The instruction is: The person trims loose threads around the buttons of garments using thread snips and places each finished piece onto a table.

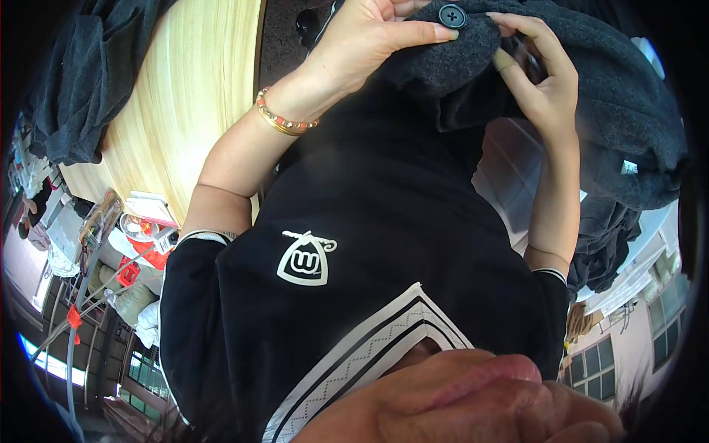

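My left hand (362, 40) grips a dark grey, fuzzy garment (461, 70), its thumb pressed along the cloth. At that thumb's tip lies a round dark button (453, 16) with a cross of thread or holes at its centre. On the other side of the same fold, my right hand (550, 96) has finger and thumb closed about the cloth's edge. A tan wrap or cover sits on the right thumb. Whether the right fingers also hold something small, such as a needle, I cannot make out. The garment hangs over my lap and spreads to the right.
A pale wooden tabletop (185, 96) stands at my left, with dark grey cloth (92, 81) draped over its far left part. More dark garments (609, 240) are heaped at the right. Racks and bags (133, 299) crowd the lower left.
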Action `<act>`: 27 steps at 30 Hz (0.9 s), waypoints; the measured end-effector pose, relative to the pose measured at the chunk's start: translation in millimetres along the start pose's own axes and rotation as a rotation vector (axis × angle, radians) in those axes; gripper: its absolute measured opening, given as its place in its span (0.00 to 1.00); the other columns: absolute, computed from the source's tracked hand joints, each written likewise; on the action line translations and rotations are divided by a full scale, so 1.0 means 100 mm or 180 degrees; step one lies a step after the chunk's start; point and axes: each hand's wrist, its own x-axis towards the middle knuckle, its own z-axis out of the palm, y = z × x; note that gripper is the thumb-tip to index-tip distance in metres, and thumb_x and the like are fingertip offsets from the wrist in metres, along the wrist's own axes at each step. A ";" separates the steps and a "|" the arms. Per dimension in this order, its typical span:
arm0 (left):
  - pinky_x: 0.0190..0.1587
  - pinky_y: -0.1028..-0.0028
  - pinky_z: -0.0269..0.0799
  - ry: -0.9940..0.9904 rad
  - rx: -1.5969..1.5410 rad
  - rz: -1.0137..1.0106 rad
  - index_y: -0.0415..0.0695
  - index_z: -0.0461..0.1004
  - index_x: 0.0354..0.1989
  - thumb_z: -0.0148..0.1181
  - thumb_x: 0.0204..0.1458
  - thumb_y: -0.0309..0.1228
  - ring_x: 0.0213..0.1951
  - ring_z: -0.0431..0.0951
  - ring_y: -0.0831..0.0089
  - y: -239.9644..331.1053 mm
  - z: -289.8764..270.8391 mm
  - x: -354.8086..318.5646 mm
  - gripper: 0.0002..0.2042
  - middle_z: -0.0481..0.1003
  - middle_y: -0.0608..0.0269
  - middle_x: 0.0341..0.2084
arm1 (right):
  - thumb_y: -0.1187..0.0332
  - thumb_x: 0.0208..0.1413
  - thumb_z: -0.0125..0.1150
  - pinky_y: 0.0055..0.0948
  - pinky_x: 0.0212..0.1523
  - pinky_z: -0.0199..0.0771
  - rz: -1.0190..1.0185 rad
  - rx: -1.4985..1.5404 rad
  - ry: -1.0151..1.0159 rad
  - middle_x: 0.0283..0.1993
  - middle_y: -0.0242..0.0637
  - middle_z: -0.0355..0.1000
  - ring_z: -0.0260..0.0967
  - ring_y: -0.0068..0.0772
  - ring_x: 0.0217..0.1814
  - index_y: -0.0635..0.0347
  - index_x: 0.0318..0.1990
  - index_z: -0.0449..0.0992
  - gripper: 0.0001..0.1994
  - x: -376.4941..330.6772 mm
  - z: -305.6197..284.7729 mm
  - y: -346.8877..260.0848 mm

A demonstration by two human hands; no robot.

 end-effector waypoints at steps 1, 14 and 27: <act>0.57 0.78 0.72 -0.0052 -0.0055 -0.0019 0.37 0.70 0.60 0.60 0.57 0.15 0.53 0.75 0.78 -0.01 -0.01 0.00 0.21 0.75 0.62 0.52 | 0.84 0.50 0.62 0.13 0.39 0.63 -0.0004 0.0002 -0.0010 0.49 0.28 0.72 0.67 0.15 0.40 0.61 0.53 0.79 0.20 0.00 -0.01 -0.02; 0.59 0.76 0.69 -0.0316 0.0360 0.0514 0.36 0.70 0.58 0.58 0.58 0.15 0.53 0.74 0.77 -0.19 0.02 -0.04 0.19 0.75 0.63 0.50 | 0.74 0.51 0.68 0.17 0.37 0.60 0.0647 0.0251 0.0024 0.36 0.25 0.65 0.62 0.16 0.35 0.66 0.56 0.75 0.23 0.04 -0.01 -0.30; 0.34 0.75 0.72 -0.1650 0.2180 0.2279 0.46 0.82 0.41 0.65 0.50 0.19 0.37 0.83 0.73 -0.19 0.39 -0.36 0.11 0.83 0.67 0.35 | 0.66 0.59 0.65 0.16 0.31 0.64 0.2001 0.0439 -0.0406 0.31 0.25 0.76 0.66 0.13 0.30 0.65 0.43 0.81 0.11 0.14 -0.13 -0.36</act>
